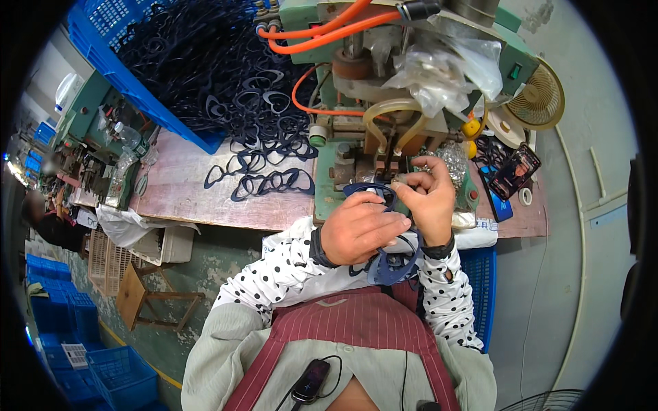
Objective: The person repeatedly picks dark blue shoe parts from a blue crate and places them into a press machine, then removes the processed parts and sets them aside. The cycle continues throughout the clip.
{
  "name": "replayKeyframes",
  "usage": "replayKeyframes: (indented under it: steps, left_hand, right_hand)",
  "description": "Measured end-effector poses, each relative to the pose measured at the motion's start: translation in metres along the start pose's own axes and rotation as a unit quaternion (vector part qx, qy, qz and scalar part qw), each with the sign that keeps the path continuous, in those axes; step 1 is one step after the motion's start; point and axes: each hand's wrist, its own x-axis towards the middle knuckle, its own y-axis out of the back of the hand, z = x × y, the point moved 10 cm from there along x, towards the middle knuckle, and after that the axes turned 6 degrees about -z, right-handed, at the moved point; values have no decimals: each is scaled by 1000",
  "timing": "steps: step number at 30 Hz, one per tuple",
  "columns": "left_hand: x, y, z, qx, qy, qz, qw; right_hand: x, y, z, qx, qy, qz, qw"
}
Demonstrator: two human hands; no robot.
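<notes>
My left hand (363,231) is closed on a dark blue looped piece (358,187), a flat band with oval openings, at the front of a green press machine (329,159). Just to its right, my right hand (432,204) has thumb and forefinger pinched together beside the machine's metal tooling (387,164). What sits in that pinch is too small to make out. Below the hands, more dark blue looped pieces (396,270) hang in front of the apron, partly covered by the left hand.
Loose dark looped pieces (264,161) spread over the table (181,181), spilling from a tilted blue crate (116,72). Small shiny parts (452,161) lie right of the tooling, near a phone (515,171). Orange hoses (322,41) cross overhead. A wooden stool (154,298) stands left.
</notes>
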Motion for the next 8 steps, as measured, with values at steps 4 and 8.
replayKeyframes:
  steps: [4,8]
  left_hand:
    - [0,-1,13,0,-28,-12,1000]
    - [-2,6,23,-10,-68,0,998]
  right_hand:
    - [8,-10,-10,26,39,1,999]
    - [13,-13,-3,21,3,8,1000]
